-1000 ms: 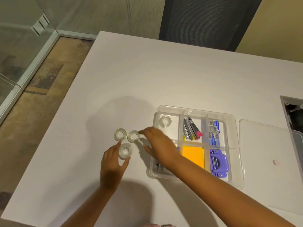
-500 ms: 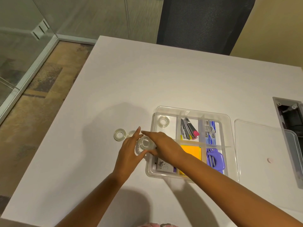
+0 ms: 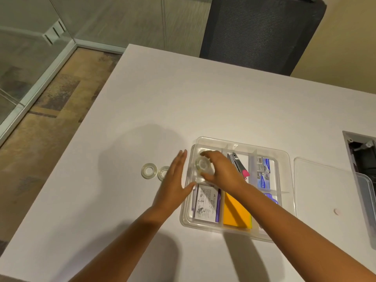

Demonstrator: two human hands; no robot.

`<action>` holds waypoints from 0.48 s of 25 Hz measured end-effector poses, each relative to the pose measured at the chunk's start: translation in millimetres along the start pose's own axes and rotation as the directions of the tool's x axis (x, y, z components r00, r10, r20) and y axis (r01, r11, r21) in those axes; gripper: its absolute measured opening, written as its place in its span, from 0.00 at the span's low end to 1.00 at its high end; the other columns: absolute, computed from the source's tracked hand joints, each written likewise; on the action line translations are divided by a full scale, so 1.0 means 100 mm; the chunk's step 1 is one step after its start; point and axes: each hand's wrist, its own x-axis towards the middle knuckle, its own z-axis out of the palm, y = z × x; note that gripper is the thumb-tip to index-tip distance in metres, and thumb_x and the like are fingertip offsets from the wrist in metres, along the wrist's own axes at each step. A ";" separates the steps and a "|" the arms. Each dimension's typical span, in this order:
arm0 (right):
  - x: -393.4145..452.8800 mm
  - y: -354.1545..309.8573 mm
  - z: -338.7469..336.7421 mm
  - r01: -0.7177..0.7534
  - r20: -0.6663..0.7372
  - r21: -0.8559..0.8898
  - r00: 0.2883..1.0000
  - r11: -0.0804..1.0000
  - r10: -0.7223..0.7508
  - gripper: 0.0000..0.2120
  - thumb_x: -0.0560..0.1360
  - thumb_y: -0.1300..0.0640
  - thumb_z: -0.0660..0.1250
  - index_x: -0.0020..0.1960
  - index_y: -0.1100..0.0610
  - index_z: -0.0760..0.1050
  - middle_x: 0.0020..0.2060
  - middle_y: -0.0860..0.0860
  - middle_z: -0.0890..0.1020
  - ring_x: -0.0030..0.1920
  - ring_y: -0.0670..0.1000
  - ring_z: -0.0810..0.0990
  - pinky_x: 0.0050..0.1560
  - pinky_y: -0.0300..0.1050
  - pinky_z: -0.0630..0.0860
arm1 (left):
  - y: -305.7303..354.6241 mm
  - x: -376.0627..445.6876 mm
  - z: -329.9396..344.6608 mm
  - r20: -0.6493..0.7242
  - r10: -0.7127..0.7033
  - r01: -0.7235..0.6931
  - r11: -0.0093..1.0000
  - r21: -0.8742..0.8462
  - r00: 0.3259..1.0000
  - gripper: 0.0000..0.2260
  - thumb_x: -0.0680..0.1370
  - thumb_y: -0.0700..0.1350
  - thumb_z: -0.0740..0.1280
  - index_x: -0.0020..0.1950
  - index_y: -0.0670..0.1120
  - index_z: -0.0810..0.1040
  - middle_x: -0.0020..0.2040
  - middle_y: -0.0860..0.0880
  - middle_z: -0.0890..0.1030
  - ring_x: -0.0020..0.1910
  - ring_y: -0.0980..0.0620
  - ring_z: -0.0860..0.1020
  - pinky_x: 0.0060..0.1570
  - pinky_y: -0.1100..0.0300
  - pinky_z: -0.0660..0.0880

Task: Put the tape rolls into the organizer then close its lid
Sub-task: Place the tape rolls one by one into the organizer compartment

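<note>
Here we are lowering a tape roll (image 3: 202, 164), pinched in our right hand (image 3: 221, 171), into the organizer (image 3: 284, 155); our left hand (image 3: 173, 184), fingers flat together, is steadying its wall.

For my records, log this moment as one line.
right hand: holding tape roll over organizer | left hand: open, empty | two rolls on table | lid off

Tape rolls: three visible – two on table (image 3: 149, 170) (image 3: 162, 173), one in organizer (image 3: 203, 164).
</note>
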 end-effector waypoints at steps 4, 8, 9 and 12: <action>0.22 0.07 0.07 -0.155 -0.003 -0.146 0.988 0.977 0.156 0.25 0.72 0.61 0.69 0.67 0.57 0.67 0.62 0.57 0.74 0.60 0.58 0.74 0.57 0.51 0.74 | -0.22 0.03 -0.23 -0.174 -0.016 0.052 0.978 0.204 0.985 0.35 0.71 0.41 0.70 0.72 0.56 0.55 0.74 0.51 0.61 0.70 0.48 0.66 0.62 0.58 0.68; 0.40 0.03 0.13 -0.182 0.049 -0.370 0.975 0.911 0.215 0.23 0.73 0.68 0.63 0.67 0.60 0.65 0.61 0.60 0.72 0.58 0.61 0.75 0.51 0.53 0.76 | -0.51 0.01 -0.48 -0.198 -0.142 0.217 0.874 0.434 0.970 0.29 0.71 0.39 0.69 0.70 0.47 0.63 0.74 0.45 0.62 0.69 0.42 0.66 0.65 0.48 0.67; 0.43 0.02 0.15 -0.192 0.045 -0.387 0.973 0.902 0.227 0.22 0.73 0.70 0.62 0.66 0.61 0.65 0.60 0.60 0.72 0.55 0.62 0.77 0.49 0.53 0.77 | -0.57 -0.01 -0.52 -0.189 -0.191 0.258 0.852 0.456 0.963 0.29 0.71 0.39 0.69 0.70 0.47 0.63 0.74 0.45 0.61 0.70 0.41 0.65 0.66 0.47 0.67; 0.50 0.03 0.18 -0.249 0.023 -0.351 0.961 0.903 0.274 0.22 0.73 0.71 0.60 0.66 0.61 0.65 0.61 0.62 0.70 0.51 0.64 0.80 0.46 0.54 0.78 | -0.68 -0.07 -0.56 -0.177 -0.302 0.350 0.821 0.451 0.937 0.31 0.72 0.40 0.68 0.72 0.46 0.59 0.75 0.45 0.59 0.70 0.41 0.63 0.65 0.47 0.66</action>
